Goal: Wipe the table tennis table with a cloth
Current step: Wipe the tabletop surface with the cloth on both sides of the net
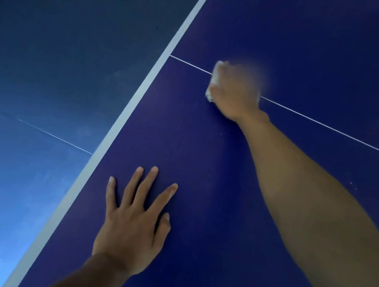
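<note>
Your right hand (235, 90) gripped cloth (212, 84) (blurred) on table (315, 39), 1 o'clock from flat left hand (131, 222); edge stripe (154, 73) lay 9 o'clock of cloth.

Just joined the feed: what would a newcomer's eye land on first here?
The blurred right hand, its grip closed on a white cloth, sits on the thin white line across the blue table, upper centre. Nearer, the left hand lies flat with fingers spread, beside the white edge stripe.
</note>
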